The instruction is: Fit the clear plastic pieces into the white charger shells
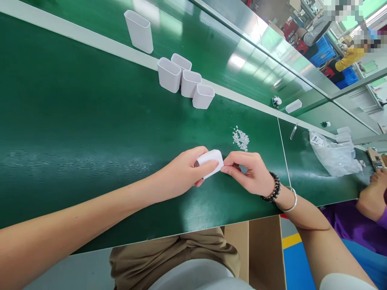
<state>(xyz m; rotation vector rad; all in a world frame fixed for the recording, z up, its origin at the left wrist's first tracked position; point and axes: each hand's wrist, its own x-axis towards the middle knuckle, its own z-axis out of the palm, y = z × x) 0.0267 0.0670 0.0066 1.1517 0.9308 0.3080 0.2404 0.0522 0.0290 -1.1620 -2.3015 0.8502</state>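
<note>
My left hand (196, 167) grips a white plastic case (216, 156), tilted, with the thumb lying along its near face. At the right end of the case, my right hand (248, 171) has thumb and forefinger pinched together, touching or almost touching its edge. Whatever sits between those fingertips is too small or hidden to make out. Just beyond my right hand lies a loose pile of small clear pieces (241, 139) on the green tabletop (90, 129).
Several white open-topped cases (169, 75) stand upright at the back, one white case (139, 32) farther off. At right are a pen-like tool (293, 131), a clear plastic bag (331, 155) and a co-worker's hand (375, 193). A pale strip (90, 39) crosses the table.
</note>
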